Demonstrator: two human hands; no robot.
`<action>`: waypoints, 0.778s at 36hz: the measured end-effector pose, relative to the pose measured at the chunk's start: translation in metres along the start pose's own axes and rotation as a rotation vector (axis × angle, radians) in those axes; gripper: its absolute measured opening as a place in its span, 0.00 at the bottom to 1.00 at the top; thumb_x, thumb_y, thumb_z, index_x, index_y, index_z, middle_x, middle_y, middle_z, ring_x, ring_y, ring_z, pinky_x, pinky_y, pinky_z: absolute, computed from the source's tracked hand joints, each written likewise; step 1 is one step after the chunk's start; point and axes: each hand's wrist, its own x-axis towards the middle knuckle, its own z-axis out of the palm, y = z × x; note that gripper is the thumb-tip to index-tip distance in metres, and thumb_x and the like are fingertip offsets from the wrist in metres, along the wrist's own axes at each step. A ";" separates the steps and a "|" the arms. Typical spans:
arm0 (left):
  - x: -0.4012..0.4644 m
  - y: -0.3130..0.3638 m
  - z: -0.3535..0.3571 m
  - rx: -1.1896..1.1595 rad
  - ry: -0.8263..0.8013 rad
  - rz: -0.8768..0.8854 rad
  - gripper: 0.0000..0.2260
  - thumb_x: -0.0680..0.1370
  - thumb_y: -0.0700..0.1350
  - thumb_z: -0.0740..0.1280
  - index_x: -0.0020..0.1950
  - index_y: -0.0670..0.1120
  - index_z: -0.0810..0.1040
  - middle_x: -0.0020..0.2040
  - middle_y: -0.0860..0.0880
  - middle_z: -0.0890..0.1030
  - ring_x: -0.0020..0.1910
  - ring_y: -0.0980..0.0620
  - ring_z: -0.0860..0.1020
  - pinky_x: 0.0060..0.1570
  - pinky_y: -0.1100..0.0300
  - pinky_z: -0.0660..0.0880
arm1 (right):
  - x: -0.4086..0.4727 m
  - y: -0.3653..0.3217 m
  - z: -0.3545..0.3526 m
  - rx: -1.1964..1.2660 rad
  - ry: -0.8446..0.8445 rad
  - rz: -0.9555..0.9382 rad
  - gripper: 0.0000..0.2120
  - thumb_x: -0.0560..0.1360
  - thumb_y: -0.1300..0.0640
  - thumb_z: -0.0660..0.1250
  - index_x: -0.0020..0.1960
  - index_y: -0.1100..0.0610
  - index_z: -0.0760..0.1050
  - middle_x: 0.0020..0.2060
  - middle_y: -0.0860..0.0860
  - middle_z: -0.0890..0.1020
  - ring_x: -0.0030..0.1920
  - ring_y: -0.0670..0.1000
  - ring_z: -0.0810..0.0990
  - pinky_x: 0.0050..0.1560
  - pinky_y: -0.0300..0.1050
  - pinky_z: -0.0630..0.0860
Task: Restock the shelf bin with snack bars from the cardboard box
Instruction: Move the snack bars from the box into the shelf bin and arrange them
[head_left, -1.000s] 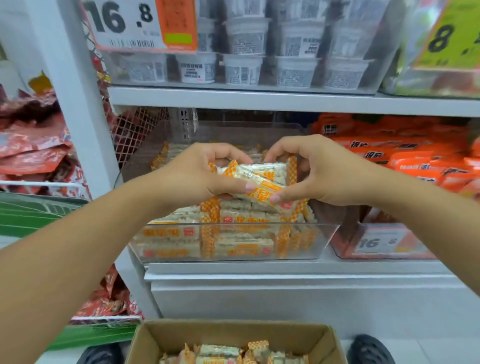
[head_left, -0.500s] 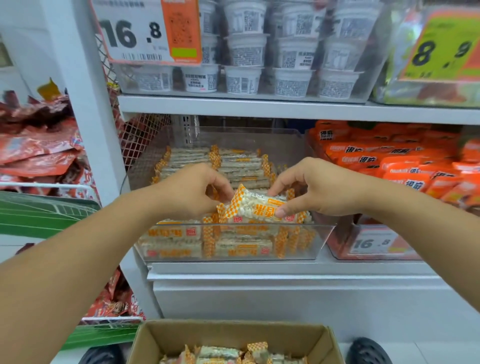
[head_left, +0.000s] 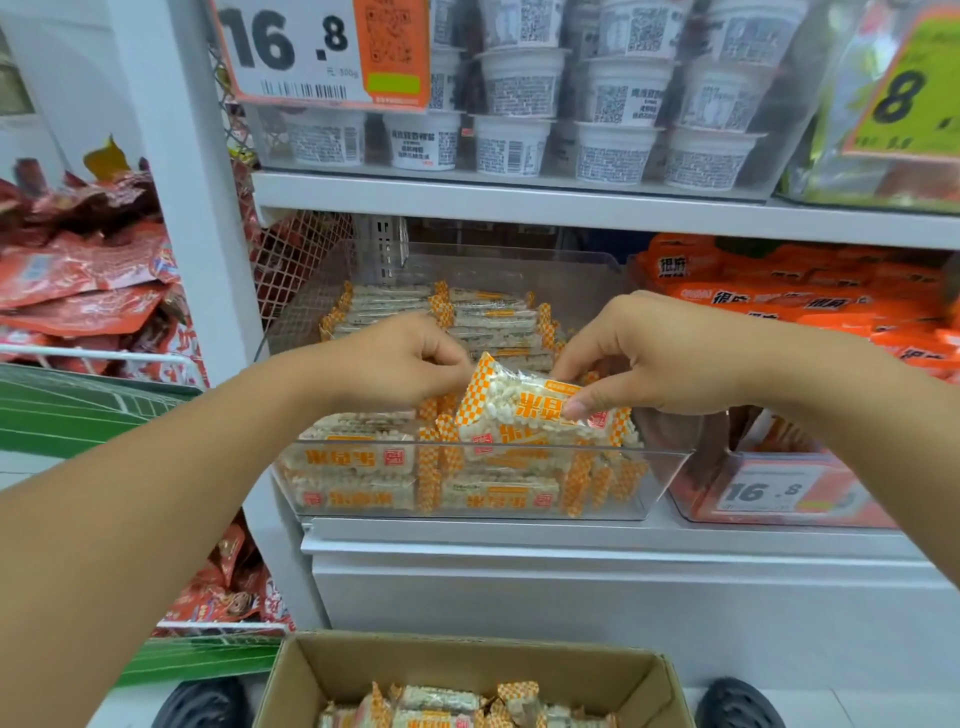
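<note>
White shop shelf (head_left: 519, 205); clear bin (head_left: 670, 467) on it; cardboard box (head_left: 467, 670) below.

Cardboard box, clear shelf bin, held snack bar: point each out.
cardboard box (head_left: 670, 691): head view, right wall.
clear shelf bin (head_left: 665, 473): head view, front wall, right end.
held snack bar (head_left: 511, 402): head view, wrapper middle.

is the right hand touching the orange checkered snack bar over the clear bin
Touching. The head view shows the right hand pinching the orange-and-white checkered snack bar, thumb on its front face.
</note>
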 end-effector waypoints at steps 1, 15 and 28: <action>-0.002 -0.001 -0.001 0.004 -0.029 0.017 0.16 0.78 0.39 0.67 0.30 0.44 0.75 0.29 0.49 0.70 0.28 0.56 0.66 0.32 0.64 0.67 | 0.001 0.001 0.000 0.001 -0.008 -0.008 0.09 0.74 0.47 0.73 0.52 0.49 0.84 0.38 0.35 0.83 0.40 0.33 0.80 0.40 0.26 0.69; -0.020 0.003 0.007 0.235 0.013 0.105 0.06 0.72 0.53 0.75 0.45 0.52 0.87 0.51 0.54 0.81 0.50 0.61 0.77 0.46 0.68 0.72 | -0.005 0.010 -0.005 0.346 0.080 0.043 0.18 0.74 0.45 0.68 0.52 0.61 0.80 0.41 0.59 0.85 0.41 0.50 0.84 0.49 0.50 0.80; -0.020 0.000 0.012 0.147 0.074 -0.015 0.08 0.69 0.55 0.77 0.42 0.56 0.80 0.48 0.55 0.80 0.46 0.59 0.76 0.46 0.58 0.73 | -0.003 0.013 0.015 0.287 -0.147 0.212 0.19 0.79 0.44 0.67 0.37 0.57 0.74 0.32 0.50 0.68 0.34 0.50 0.67 0.40 0.49 0.67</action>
